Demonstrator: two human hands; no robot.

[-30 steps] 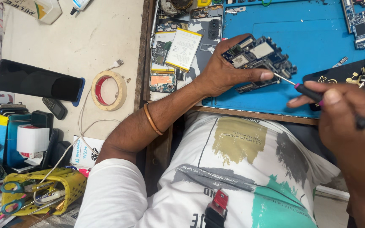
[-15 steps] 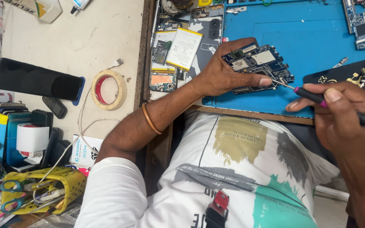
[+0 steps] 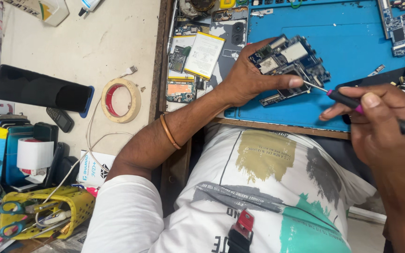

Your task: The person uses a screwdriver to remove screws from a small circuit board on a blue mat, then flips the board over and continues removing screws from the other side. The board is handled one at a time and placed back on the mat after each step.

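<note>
Screwdriver tip at the board's edge.
Your left hand pins the board to the blue mat; right hand grips the screwdriver. A slip could gouge the board.

Phone repair workshop: blue work mat, bare circuit boards, tape roll, dismantled phones

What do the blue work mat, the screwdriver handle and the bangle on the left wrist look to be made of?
Blue mat: matte, slightly dull surface with moulded compartments along its far edge, so probably silicone or rubber.
Screwdriver in the right hand: thin shiny metal shaft; black handle with a pink collar, likely plastic.
Bangle on the left wrist: smooth orange-brown band, copper-like, though it may be coated.
</note>
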